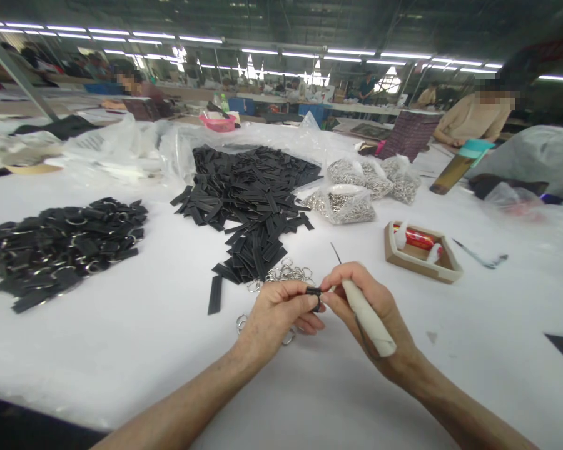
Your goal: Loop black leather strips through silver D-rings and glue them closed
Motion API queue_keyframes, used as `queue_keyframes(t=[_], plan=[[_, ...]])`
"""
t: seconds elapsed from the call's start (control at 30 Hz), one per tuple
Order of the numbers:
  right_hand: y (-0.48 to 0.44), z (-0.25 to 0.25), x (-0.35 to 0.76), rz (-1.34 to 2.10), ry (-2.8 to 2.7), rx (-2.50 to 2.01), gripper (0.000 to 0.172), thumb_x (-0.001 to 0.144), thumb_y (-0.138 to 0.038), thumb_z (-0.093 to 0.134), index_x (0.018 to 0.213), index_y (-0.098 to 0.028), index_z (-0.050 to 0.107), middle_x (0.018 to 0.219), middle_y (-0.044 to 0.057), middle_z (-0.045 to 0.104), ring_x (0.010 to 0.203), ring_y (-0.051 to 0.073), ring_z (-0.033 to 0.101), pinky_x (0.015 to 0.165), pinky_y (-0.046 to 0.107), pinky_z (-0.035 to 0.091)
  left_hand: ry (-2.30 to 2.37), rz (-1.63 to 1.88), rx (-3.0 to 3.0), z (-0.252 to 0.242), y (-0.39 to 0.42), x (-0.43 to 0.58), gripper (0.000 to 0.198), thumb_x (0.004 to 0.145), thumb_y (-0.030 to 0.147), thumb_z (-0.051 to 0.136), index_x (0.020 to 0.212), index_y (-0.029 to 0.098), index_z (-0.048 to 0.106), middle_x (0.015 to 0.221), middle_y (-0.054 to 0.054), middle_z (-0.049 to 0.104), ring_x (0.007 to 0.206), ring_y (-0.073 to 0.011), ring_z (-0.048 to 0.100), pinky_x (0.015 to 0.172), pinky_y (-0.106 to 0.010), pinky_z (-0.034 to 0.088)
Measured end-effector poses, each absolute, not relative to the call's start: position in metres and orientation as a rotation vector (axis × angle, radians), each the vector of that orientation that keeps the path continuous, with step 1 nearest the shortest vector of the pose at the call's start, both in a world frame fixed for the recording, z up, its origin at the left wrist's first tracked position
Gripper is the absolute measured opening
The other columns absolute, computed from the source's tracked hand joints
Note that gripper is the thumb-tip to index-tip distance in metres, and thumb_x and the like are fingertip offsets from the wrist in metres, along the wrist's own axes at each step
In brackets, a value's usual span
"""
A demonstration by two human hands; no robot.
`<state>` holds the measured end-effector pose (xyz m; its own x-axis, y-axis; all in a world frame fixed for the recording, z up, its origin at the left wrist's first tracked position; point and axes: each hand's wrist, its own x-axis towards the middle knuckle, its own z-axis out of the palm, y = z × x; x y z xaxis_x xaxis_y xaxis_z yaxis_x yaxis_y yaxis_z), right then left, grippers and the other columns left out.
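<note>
Near the middle of the white table, my left hand (281,312) pinches a small black strip (314,291) that looks folded over. My right hand (375,300) has its thumb and forefinger at the strip's right end. Across that palm lies a tool with a pale wrapped handle (368,319), its thin dark shaft (335,252) pointing up and away. Whether a ring sits inside the fold is hidden by my fingers. Loose metal rings (288,271) lie just beyond my left hand, with a few more beside and under it. One flat black strip (214,295) lies apart, left of the rings.
A large heap of black strips (248,187) is ahead. Strips fitted with rings (65,244) are piled at left. Bags of metal rings (342,203), a tray (422,269) with a red tube (413,237), and a tilted bottle (460,167) stand right. Co-workers sit beyond.
</note>
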<state>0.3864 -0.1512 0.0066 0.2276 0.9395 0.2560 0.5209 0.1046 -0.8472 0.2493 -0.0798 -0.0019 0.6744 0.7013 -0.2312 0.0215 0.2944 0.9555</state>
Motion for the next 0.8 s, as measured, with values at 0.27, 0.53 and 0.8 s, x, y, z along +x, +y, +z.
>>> queue_keyframes(t=[0.27, 0.53, 0.8], plan=[[-0.1499, 0.0047, 0.3864, 0.592, -1.397, -1.51, 0.007, 0.079, -0.017, 0.054, 0.082, -0.021, 0.05, 0.067, -0.004, 0.053, 0.059, 0.011, 0.051, 0.054, 0.022, 0.039, 0.716, 0.488, 1.226, -0.0056, -0.0797, 0.2491, 0.015, 0.075, 0.023, 0.056, 0.075, 0.011, 0.064, 0.059, -0.004, 0.065, 0.056, -0.0158, 0.063, 0.058, -0.027, 0.052], [-0.1504, 0.0069, 0.3864, 0.573, -1.408, -1.531, 0.007, 0.077, -0.016, 0.054, 0.079, -0.021, 0.049, 0.068, -0.003, 0.054, 0.061, 0.012, 0.051, 0.055, 0.023, 0.04, 0.739, 0.475, 1.246, -0.0029, -0.0823, 0.2533, 0.016, 0.075, 0.024, 0.054, 0.073, 0.01, 0.063, 0.057, -0.005, 0.065, 0.055, -0.0155, 0.062, 0.059, -0.027, 0.051], [-0.149, 0.0082, 0.3806, 0.448, -1.444, -1.56, 0.007, 0.077, -0.015, 0.054, 0.077, -0.02, 0.049, 0.065, -0.004, 0.05, 0.061, 0.01, 0.048, 0.054, 0.019, 0.039, 0.83, 0.468, 1.328, -0.0077, -0.0804, 0.2448, 0.022, 0.071, 0.033, 0.059, 0.079, 0.014, 0.066, 0.059, -0.003, 0.065, 0.058, -0.0176, 0.062, 0.058, -0.027, 0.049]])
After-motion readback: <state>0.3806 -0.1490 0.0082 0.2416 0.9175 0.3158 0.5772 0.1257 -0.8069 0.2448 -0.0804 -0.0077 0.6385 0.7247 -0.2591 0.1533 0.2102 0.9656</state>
